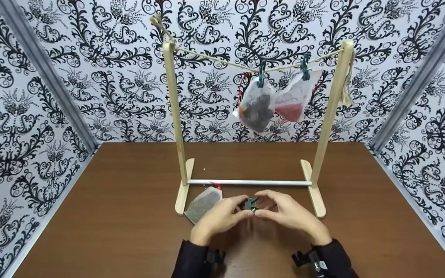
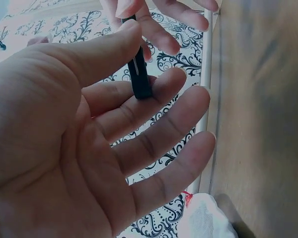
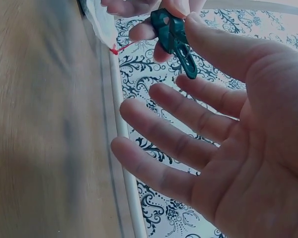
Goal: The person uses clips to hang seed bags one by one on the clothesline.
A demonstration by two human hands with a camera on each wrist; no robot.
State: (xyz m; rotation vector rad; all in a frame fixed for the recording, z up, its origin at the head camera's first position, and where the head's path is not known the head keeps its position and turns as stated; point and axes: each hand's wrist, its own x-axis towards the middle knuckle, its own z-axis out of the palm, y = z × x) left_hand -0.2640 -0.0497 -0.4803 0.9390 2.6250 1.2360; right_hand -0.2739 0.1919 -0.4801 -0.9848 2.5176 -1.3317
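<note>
A dark green clothespin (image 1: 250,203) is held between both hands, low over the table in front of the rack. My left hand (image 1: 222,216) pinches it between thumb and index finger; in the left wrist view the other fingers spread loosely below the clothespin (image 2: 139,72). From the other side my right hand (image 1: 290,212) holds it with thumb and index fingertip. The right wrist view shows the looped handles of the clothespin (image 3: 176,42) by those fingertips. Beside the left hand lies a white mesh bag (image 1: 206,202) of greenish-brown contents with a red drawstring, partly hidden by that hand.
A wooden rack (image 1: 173,116) stands behind the hands with a sagging rope (image 1: 214,59) between its posts. Green clothespins hold a bag of dark lumps (image 1: 259,110) and a bag with red contents (image 1: 294,104) on it. A white crossbar (image 1: 249,182) joins the feet.
</note>
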